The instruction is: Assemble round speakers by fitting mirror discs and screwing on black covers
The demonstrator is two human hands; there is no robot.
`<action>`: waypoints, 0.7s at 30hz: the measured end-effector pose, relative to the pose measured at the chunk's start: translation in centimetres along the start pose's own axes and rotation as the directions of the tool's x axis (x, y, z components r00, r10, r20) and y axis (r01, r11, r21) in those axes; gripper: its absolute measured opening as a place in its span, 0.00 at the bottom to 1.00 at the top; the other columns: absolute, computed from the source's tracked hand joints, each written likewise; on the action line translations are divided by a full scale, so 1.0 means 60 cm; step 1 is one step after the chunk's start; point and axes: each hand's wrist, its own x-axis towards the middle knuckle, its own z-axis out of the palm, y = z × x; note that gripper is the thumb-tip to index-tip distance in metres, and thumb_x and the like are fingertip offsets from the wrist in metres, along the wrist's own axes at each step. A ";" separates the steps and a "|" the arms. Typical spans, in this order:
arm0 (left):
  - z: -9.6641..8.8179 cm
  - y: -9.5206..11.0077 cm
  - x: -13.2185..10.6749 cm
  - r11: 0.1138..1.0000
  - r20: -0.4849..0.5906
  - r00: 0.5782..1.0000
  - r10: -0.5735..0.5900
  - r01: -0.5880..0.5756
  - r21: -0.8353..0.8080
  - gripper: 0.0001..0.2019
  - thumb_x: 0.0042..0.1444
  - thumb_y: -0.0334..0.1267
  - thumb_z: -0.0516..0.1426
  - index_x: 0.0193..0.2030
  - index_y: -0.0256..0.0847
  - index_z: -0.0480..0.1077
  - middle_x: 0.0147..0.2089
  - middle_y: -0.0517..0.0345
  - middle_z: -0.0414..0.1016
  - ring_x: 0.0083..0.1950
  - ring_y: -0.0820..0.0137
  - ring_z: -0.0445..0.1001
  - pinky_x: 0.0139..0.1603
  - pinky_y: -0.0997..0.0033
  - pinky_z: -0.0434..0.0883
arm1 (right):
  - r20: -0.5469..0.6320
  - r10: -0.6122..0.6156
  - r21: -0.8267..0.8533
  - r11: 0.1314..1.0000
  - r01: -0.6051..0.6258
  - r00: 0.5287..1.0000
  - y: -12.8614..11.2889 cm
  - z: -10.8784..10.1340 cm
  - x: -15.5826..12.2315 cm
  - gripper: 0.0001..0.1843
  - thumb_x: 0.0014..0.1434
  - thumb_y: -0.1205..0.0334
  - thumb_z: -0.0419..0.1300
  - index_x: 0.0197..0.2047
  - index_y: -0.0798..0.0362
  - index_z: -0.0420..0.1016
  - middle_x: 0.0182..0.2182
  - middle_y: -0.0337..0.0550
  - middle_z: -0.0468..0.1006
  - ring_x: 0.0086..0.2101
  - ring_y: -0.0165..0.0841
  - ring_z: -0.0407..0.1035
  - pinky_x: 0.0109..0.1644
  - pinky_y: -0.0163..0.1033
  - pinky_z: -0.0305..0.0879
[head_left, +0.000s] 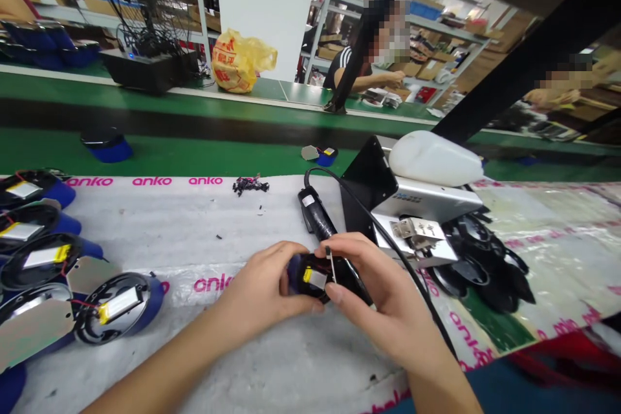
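Note:
In the middle of the bench, my left hand is closed round a round blue-and-black housing. A silver battery with a yellow end lies inside it. My right hand curls over the housing's right side. Between its thumb and fingers a thin pale plate stands nearly edge-on, with a small dark part at its top. Just behind my hands lies a black electric screwdriver on a cable. Part of the housing is hidden by my fingers.
Several similar housings with batteries and grey plates crowd the left. On the right stand a metal screw feeder and a pile of black round parts. Black scraps lie farther back. A person sits across the green conveyor.

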 end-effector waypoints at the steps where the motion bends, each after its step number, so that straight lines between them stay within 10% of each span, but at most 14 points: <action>1: -0.004 0.000 -0.002 0.998 0.022 0.999 -0.045 0.046 -0.049 0.22 0.48 0.43 0.70 0.51 0.48 0.76 0.44 0.57 0.78 0.32 0.68 0.73 0.29 0.75 0.68 | 0.004 0.006 0.011 1.000 -0.006 1.000 0.002 0.001 -0.002 0.20 0.62 0.70 0.61 0.56 0.44 0.70 0.50 0.46 0.71 0.49 0.38 0.70 0.55 0.45 0.69; 8: -0.011 0.005 -0.015 0.852 0.245 0.957 -0.158 0.257 -0.456 0.22 0.51 0.32 0.66 0.54 0.49 0.76 0.62 0.49 0.68 0.25 0.73 0.77 0.25 0.72 0.77 | 0.011 0.014 0.133 0.991 -0.015 1.000 0.019 0.013 -0.026 0.19 0.62 0.70 0.60 0.55 0.45 0.69 0.47 0.46 0.69 0.47 0.37 0.69 0.53 0.43 0.70; 21: -0.014 0.008 0.002 0.696 0.270 0.901 -0.338 0.433 -0.573 0.29 0.52 0.51 0.66 0.58 0.38 0.73 0.31 0.51 0.83 0.27 0.63 0.83 0.31 0.68 0.80 | -0.041 -0.006 -0.032 0.999 0.004 0.999 0.017 0.023 -0.043 0.21 0.61 0.70 0.60 0.56 0.45 0.68 0.49 0.45 0.71 0.49 0.37 0.69 0.54 0.42 0.69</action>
